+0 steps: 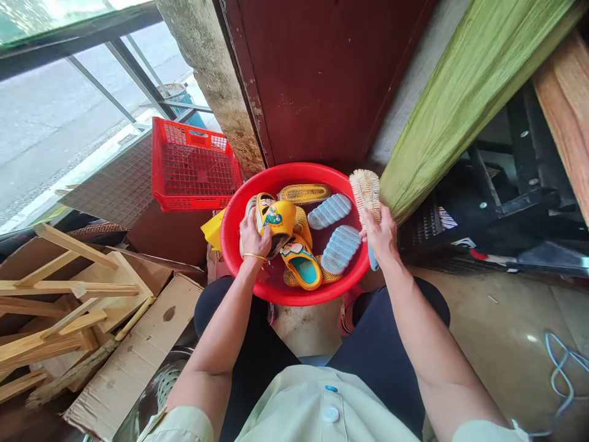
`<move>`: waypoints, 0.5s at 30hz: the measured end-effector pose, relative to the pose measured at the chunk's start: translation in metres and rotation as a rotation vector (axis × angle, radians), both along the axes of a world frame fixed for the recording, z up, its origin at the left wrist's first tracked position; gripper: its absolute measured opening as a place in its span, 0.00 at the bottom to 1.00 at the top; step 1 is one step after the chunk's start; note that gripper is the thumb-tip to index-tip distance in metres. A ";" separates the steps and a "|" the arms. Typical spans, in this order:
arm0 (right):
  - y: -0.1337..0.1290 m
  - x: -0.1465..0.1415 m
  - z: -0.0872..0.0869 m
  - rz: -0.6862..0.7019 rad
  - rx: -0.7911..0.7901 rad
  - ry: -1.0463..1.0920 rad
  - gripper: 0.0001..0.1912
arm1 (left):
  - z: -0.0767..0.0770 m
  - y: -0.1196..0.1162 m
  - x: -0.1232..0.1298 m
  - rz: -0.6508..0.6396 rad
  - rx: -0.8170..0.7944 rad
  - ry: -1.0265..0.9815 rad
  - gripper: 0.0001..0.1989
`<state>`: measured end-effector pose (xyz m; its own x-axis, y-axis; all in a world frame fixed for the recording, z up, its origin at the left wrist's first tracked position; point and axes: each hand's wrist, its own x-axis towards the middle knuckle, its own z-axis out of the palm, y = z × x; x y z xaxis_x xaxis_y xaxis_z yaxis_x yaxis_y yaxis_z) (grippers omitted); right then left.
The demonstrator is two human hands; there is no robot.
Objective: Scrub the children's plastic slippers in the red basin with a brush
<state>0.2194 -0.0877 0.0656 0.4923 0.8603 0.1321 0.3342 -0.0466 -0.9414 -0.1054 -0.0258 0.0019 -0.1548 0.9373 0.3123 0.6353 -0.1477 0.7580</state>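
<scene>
My left hand (256,238) grips a yellow clog (281,216) with a green cartoon figure on it, held over the left side of a red basin (230,258). In my right hand (381,233) is a scrub brush (365,187), its pale bristles turned up at the basin's right rim and its blue handle end below my palm. A second yellow clog (313,275) with a teal inside sits in the basin. Two light-blue ridged soles face up there, one upper (329,210) and one lower (341,248). Near the far rim lies a yellow sole (304,193).
A red plastic crate (197,166) stands behind the basin at left. Wooden stool frames (69,294) and flattened cardboard (151,344) lie at my left. A dark red door (322,80) rises ahead, and a green cloth (464,92) hangs at right. Blue cable (564,368) lies on the floor.
</scene>
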 end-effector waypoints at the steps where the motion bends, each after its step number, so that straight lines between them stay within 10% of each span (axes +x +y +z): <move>1: -0.002 0.002 0.000 0.001 0.003 0.015 0.34 | 0.001 -0.001 0.003 -0.008 0.054 0.044 0.34; 8: -0.008 0.003 0.010 -0.015 0.018 0.107 0.32 | 0.008 0.016 0.103 -0.642 -0.053 0.302 0.26; 15: -0.012 0.000 0.004 0.082 -0.051 0.205 0.39 | -0.032 0.062 0.184 -0.574 -0.456 0.676 0.54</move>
<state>0.2192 -0.0994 0.0697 0.4326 0.9016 -0.0081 0.1406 -0.0763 -0.9871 0.0785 0.0363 -0.0297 0.4368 0.8668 -0.2406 0.8779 -0.3524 0.3243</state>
